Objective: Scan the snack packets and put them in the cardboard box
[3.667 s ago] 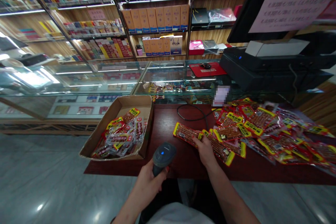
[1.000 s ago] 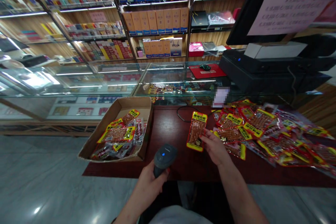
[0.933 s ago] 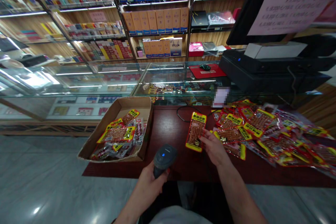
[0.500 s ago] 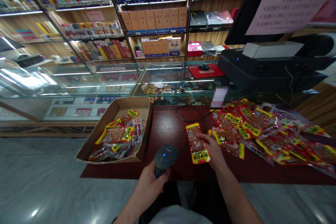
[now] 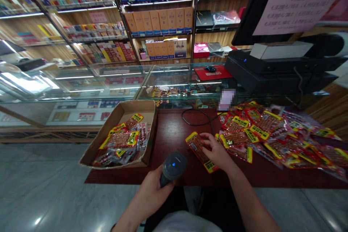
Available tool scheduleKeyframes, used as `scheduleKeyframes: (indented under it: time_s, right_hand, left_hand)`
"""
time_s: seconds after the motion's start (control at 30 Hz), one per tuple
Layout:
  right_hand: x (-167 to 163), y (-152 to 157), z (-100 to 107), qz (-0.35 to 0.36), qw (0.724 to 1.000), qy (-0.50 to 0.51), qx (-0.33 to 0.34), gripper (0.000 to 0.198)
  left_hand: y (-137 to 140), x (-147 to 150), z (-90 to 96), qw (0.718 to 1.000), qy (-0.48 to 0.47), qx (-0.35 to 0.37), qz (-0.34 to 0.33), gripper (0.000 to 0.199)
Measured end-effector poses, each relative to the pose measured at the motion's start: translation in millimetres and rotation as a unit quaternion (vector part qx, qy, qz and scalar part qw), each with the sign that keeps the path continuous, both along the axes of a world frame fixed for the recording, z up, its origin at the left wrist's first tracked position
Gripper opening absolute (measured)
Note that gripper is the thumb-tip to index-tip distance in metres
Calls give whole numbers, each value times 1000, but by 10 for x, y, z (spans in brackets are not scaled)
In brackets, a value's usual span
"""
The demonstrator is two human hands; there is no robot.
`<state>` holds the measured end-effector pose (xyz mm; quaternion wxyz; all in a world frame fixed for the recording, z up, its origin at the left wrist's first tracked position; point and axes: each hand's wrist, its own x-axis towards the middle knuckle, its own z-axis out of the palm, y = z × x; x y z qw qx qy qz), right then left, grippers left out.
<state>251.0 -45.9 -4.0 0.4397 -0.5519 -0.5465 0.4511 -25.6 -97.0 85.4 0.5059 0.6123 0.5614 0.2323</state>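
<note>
My left hand point(image 5: 154, 190) is closed round the handle of a dark barcode scanner point(image 5: 174, 166), which shows a small blue light. On the dark red table a snack packet point(image 5: 197, 145), red and yellow with brown sticks inside, lies slantwise. Over its right edge my right hand point(image 5: 214, 150) rests with fingers apart and touching it; part of the packet is hidden beneath. To the right spreads a pile of similar packets point(image 5: 263, 127). A cardboard box point(image 5: 152, 130) at the left holds several more packets point(image 5: 122, 139).
A black cable point(image 5: 187, 121) loops across the table point(image 5: 168, 123). Behind it stands a glass counter point(image 5: 174, 76) with a red mouse pad point(image 5: 221, 74) and a monitor point(image 5: 252, 11) at the right. Shelves of boxed goods point(image 5: 160, 21) line the back.
The packet has turned and shifted slightly left, and my right hand's fingers have spread over it. My left hand has moved the scanner a little to the right.
</note>
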Motion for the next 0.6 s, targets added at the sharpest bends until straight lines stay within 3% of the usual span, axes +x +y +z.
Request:
scheduleKeyframes:
  time_s: [0.1, 0.2, 0.47, 0.6]
  right_hand:
    - [34, 39, 33, 11, 997, -75, 32, 45]
    - [25, 61, 88, 24, 995, -86, 33, 47]
    - [11, 53, 119, 50, 999, -20, -10, 46]
    - [-102, 264, 161, -25, 998, 53, -39, 46]
  left_hand:
    - [-32, 9, 0, 1000, 3, -13, -7, 15]
    - [-60, 6, -36, 1000, 0, -11, -17, 16]
    - [-77, -60, -135, 1000, 9, -9, -20, 13]
    - [-51, -122, -318, 999, 6, -30, 21, 13]
